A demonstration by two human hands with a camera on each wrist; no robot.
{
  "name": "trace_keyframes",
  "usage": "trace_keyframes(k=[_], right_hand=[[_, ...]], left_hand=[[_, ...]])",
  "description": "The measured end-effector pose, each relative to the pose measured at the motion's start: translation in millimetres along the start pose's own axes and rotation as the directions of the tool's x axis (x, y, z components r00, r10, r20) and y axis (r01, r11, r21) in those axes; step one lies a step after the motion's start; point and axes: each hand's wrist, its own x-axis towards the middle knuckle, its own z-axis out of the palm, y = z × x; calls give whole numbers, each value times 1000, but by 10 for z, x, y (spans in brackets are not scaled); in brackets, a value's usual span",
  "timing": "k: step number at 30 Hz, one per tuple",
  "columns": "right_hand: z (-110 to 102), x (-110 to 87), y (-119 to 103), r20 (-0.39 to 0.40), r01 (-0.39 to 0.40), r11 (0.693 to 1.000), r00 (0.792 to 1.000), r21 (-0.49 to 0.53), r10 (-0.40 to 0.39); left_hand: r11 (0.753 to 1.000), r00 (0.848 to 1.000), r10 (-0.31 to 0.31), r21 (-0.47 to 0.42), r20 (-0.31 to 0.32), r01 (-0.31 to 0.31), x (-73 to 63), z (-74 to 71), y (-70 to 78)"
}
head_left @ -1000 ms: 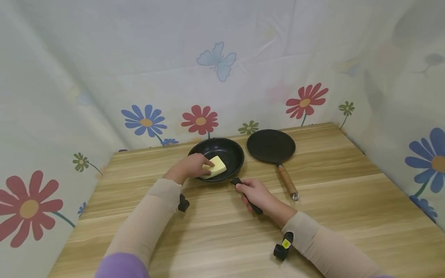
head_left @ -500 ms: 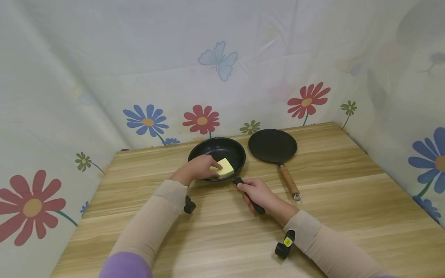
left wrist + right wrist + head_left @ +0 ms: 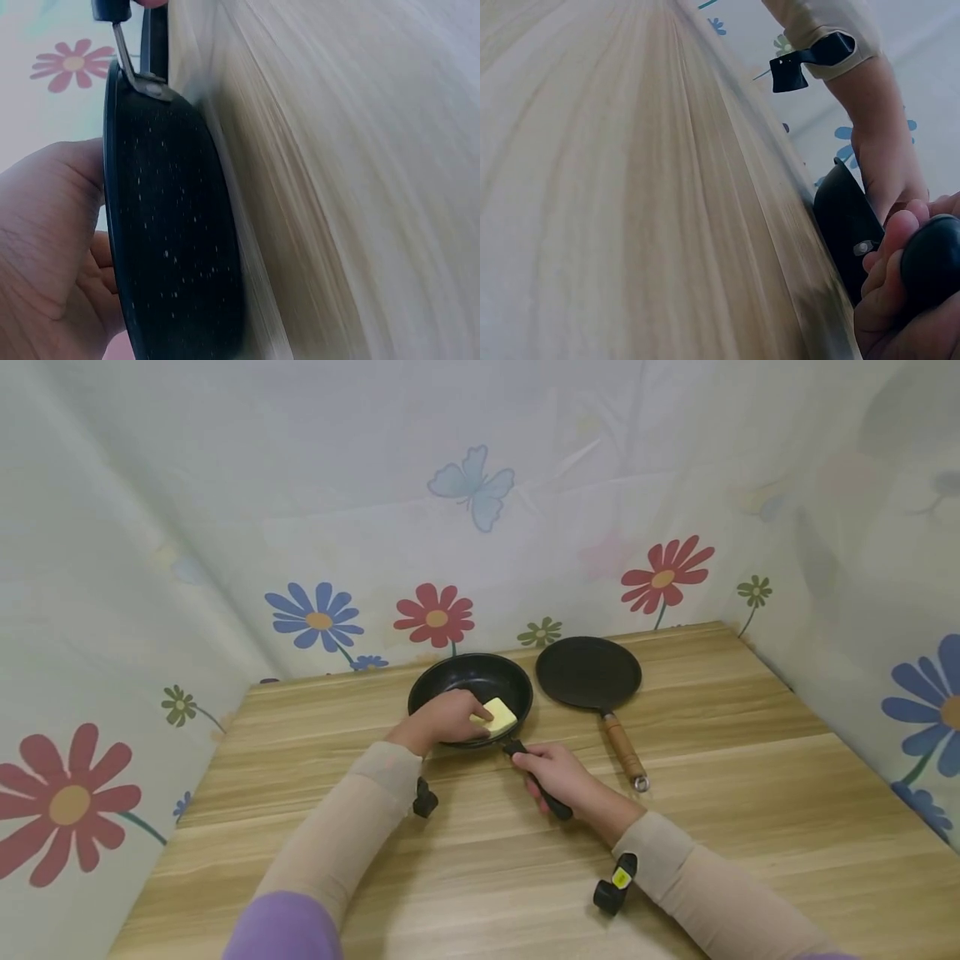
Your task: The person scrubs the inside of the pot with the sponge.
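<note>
A deep black frying pan (image 3: 465, 672) sits on the wooden table, its speckled outer wall (image 3: 176, 225) filling the middle of the left wrist view. Reaching over the near rim, my left hand (image 3: 448, 717) grips a pale yellow sponge (image 3: 501, 717) against the inside of the pan, at its near right part. The sponge's left end is hidden under the fingers. My right hand (image 3: 557, 774) holds the pan's black handle (image 3: 516, 748), fingers wrapped round it; the rounded handle end (image 3: 934, 259) shows close up in the right wrist view.
Right of the frying pan lies a flat black griddle pan (image 3: 588, 672), its wooden handle (image 3: 622, 747) pointing toward me. The wooden table (image 3: 480, 877) ends at a flower-printed curtain (image 3: 337, 468) behind and at both sides.
My left hand has slid the sponge rightward across the inside of the frying pan. The right hand stays on the handle, and the pan keeps nearly the same place.
</note>
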Motion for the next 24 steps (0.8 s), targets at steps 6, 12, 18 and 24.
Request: trace_keyframes(k=[6,12,18,24], right_hand=[[-32,16,10,16,-5,1000,1000,2,5],[-44,16,10,18,5,1000,1000,3,-5],[-37,14,12,13,10,1000,1000,12,-10],[-28,6,18,16,23,1000,1000,21,-23]], left_hand=[[998,998,-57,-22,-8,57,88,9,72],[998,997,-65,9,-48,66,194,13,116],[995,994,-97,34,-56,99,299,3,136],[990,990,-130,50,-52,132,382,-16,141]])
